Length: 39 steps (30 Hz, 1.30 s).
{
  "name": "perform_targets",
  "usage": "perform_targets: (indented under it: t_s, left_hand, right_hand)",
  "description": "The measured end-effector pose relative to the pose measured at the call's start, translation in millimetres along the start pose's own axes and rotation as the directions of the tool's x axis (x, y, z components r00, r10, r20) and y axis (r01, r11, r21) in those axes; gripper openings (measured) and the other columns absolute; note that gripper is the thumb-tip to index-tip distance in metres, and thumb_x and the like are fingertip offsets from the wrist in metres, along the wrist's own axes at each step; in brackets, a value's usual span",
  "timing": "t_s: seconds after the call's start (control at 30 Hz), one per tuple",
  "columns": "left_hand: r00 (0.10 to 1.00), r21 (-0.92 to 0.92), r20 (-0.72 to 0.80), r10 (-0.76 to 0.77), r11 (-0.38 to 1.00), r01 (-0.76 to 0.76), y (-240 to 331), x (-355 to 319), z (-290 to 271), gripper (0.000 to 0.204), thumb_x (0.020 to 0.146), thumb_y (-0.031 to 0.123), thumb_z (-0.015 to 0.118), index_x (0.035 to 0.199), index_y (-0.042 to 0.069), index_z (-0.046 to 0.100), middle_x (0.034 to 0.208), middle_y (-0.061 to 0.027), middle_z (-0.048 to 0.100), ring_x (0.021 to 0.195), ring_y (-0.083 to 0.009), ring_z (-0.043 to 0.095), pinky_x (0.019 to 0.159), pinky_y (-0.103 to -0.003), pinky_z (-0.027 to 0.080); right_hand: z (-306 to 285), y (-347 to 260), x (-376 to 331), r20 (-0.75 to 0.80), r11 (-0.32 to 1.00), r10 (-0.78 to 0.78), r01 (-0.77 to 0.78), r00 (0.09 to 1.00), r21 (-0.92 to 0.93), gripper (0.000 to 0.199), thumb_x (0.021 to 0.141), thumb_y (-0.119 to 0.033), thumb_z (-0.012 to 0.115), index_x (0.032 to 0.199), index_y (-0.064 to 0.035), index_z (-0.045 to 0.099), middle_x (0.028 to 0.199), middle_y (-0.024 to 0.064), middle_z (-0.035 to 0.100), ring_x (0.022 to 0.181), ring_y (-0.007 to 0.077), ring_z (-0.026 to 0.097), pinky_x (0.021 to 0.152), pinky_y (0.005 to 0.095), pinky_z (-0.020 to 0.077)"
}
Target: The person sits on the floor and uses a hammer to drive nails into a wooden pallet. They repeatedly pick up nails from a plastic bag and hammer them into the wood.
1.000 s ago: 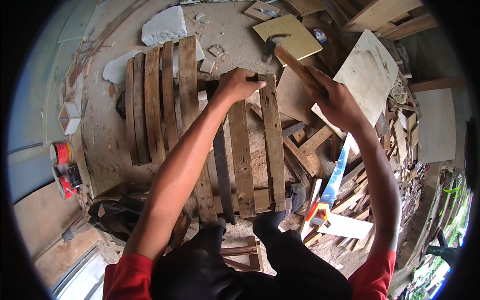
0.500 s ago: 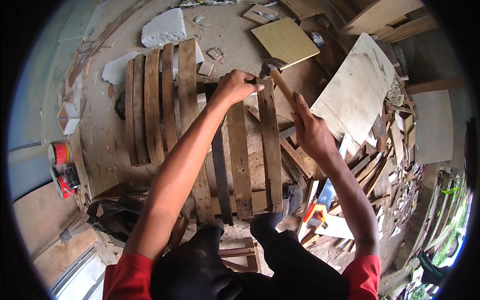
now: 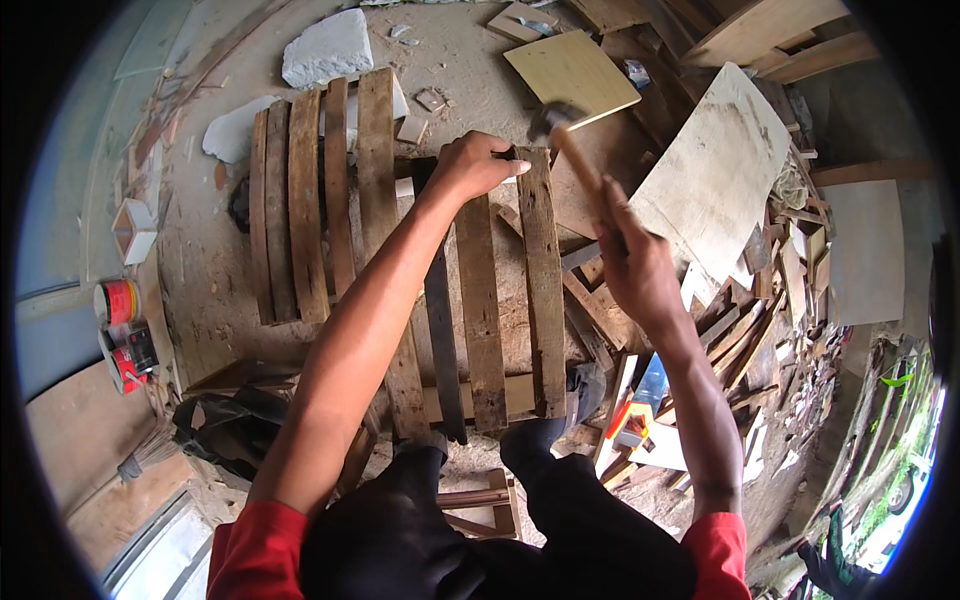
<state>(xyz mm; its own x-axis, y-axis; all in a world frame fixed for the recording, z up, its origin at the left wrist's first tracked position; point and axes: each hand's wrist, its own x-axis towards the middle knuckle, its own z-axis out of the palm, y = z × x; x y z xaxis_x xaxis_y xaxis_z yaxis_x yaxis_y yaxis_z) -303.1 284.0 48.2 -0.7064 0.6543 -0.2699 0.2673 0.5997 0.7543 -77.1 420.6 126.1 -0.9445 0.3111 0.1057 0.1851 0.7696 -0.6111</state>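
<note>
My right hand (image 3: 637,268) is wrapped round the wooden handle of a hammer (image 3: 578,160). The hammer's dark head is smeared by motion and hangs just right of and beyond the far end of a rough wooden slat (image 3: 541,290). At that far end my left hand (image 3: 474,168) is closed, thumb and fingertips pinched together; what they hold, if anything, is too small to tell. Under my left forearm lies more of the slatted wooden frame, including a dark narrow slat (image 3: 440,330) and a brown slat (image 3: 480,310).
More weathered slats (image 3: 307,200) stand to the left. Pale chunks (image 3: 328,48) lie behind them. A yellowish board (image 3: 570,80) and a large pale sheet (image 3: 712,170) are at the far right, above scrap wood. A handsaw (image 3: 640,405) lies near my right forearm; tins (image 3: 120,303) stand left.
The hammer has risen away from the slat's end, up and to the right, with my right hand shifting right. My left hand stays almost in place.
</note>
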Motion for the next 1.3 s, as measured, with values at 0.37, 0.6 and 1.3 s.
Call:
perform_targets:
  t_s: [0.37, 0.6, 1.3]
  left_hand:
    - [0.998, 0.107, 0.010, 0.056, 0.993, -0.057, 0.7, -5.1, 8.8, 0.078, 0.079, 0.048, 0.072, 0.142, 0.007, 0.050, 0.134, -0.0201, 0.059, 0.127, -0.0379, 0.054, 0.106, -0.043, 0.041]
    - [0.985, 0.172, 0.171, -0.005, 0.985, -0.025, 4.3, -2.2, -11.7, 0.093, 0.074, 0.045, 0.078, 0.149, 0.006, 0.039, 0.148, -0.0233, 0.044, 0.136, -0.0365, 0.045, 0.113, -0.042, 0.035]
    - [0.858, -0.021, -0.373, 0.353, 0.922, -0.388, -5.7, -44.1, -2.4, 0.073, 0.085, 0.020, 0.074, 0.147, 0.005, 0.039, 0.150, -0.0198, 0.042, 0.139, -0.0347, 0.039, 0.117, -0.047, 0.031]
  right_hand:
    - [18.7, 19.3, -5.0, 0.020, 0.996, 0.079, -0.078, 0.997, -0.041, 0.059, 0.097, -0.008, 0.052, 0.150, -0.0043, 0.027, 0.097, 0.0329, 0.066, 0.067, 0.0423, 0.069, 0.058, 0.0501, 0.0571]
    - [-34.0, -39.7, 19.1, -0.283, 0.990, -0.096, 0.122, 0.954, 0.074, 0.061, 0.100, -0.005, 0.051, 0.152, -0.0068, 0.020, 0.094, 0.0305, 0.067, 0.077, 0.0378, 0.072, 0.066, 0.0465, 0.0574]
    - [26.6, -6.0, -34.1, -0.071, 0.987, 0.144, -0.138, 0.987, 0.079, 0.053, 0.098, -0.014, 0.052, 0.146, -0.0050, 0.032, 0.096, 0.0351, 0.064, 0.083, 0.0504, 0.065, 0.068, 0.0573, 0.0532]
